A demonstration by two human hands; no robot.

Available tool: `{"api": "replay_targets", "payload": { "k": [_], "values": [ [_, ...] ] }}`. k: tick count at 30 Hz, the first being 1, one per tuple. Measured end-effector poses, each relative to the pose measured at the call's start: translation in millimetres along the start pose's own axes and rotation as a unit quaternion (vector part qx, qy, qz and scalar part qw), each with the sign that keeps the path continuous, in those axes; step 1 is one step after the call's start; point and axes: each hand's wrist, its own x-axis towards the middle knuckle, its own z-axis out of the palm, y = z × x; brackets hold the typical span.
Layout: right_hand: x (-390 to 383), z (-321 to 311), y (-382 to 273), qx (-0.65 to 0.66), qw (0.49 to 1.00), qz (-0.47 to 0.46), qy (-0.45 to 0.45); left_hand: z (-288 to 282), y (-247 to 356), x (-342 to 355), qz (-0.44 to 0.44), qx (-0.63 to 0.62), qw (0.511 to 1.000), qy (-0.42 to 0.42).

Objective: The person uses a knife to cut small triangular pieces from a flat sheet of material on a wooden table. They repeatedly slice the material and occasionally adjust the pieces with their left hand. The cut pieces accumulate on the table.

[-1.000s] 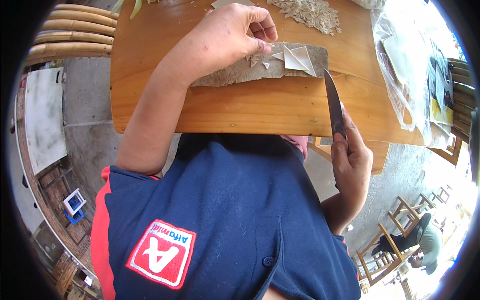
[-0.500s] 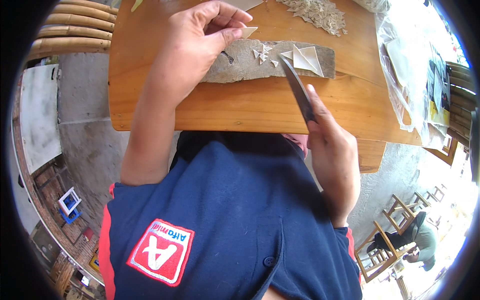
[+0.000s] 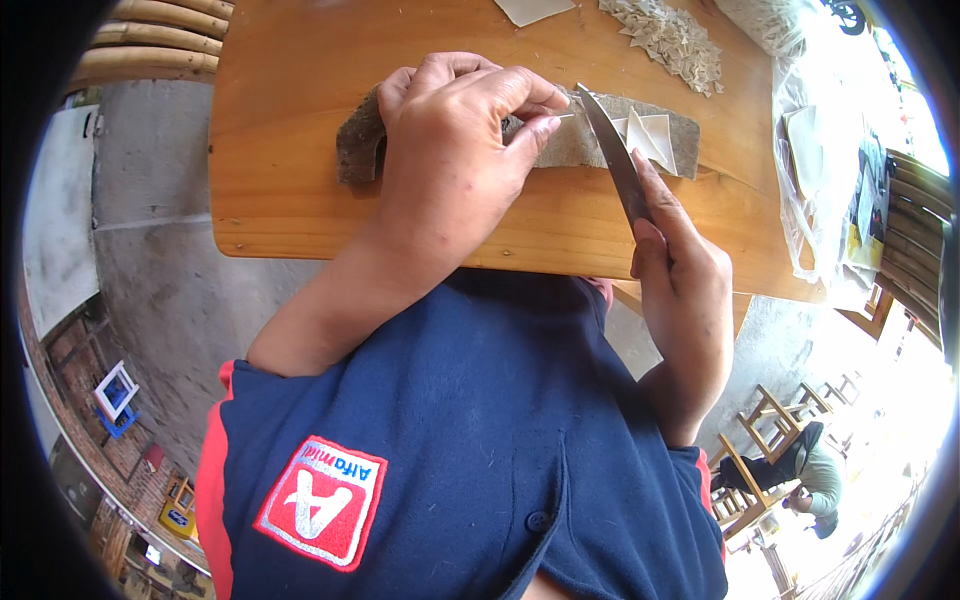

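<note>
My right hand grips a kitchen knife, its dark blade slanting up and left over a rough wooden board. The tip lies just right of my left fingertips. My left hand is over the board's left half, thumb and forefinger pinched on a thin pale piece, of which only a sliver shows. Right of the blade, thin pale sheets overlap on the board, one cut to a point. The left hand hides much of the board's middle.
The board lies near the front edge of a wooden table. At the back are a heap of small pale cut pieces and a flat pale sheet. Clear plastic bags hang at the right edge. A person is beside wooden chairs at far right.
My left hand has come down and right to the board, near the knife tip, with the pale piece. The knife stays in my right hand. The view has shifted slightly.
</note>
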Motion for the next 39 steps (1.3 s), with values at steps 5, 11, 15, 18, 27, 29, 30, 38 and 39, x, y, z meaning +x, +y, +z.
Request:
{"api": "replay_targets", "payload": {
  "k": [5, 11, 15, 18, 27, 29, 30, 38, 39],
  "values": [
    [-3.5, -4.1, -1.4, 0.022, 1.000, 0.016, -0.002, 1.8, 2.8, -5.8, 0.039, 0.073, 0.996, 0.022],
    [-7.1, -0.1, -3.0, 0.017, 1.000, -0.009, 0.019, -8.9, -2.6, -11.0, 0.069, 0.072, 0.995, 0.018],
    [-6.6, 5.7, -7.7, -0.009, 1.000, -0.022, 0.000, -15.1, -5.9, -18.5, 0.103, 0.086, 0.991, -0.007],
    [-4.0, 10.4, -11.1, -0.026, 0.999, -0.030, -0.016, -18.3, -7.0, -24.3, 0.104, 0.115, 0.988, -0.028],
    [-2.0, 18.2, -14.3, -0.085, 0.993, -0.082, -0.012, -16.9, -11.3, -27.1, 0.102, 0.121, 0.987, -0.035],
    [-2.2, 18.9, -13.6, -0.095, 0.991, -0.092, -0.007, -16.5, -11.5, -27.0, 0.104, 0.119, 0.987, -0.034],
    [-2.8, 19.4, -13.6, -0.109, 0.989, -0.097, -0.003, -16.3, -11.6, -27.0, 0.104, 0.120, 0.987, -0.035],
    [-6.3, 28.7, -15.0, -0.179, 0.979, -0.099, 0.001, -14.9, -12.5, -26.4, 0.104, 0.117, 0.987, -0.034],
    [-6.9, 29.4, -15.0, -0.192, 0.976, -0.103, 0.000, -14.4, -12.7, -26.4, 0.104, 0.120, 0.987, -0.034]
  ]
}}
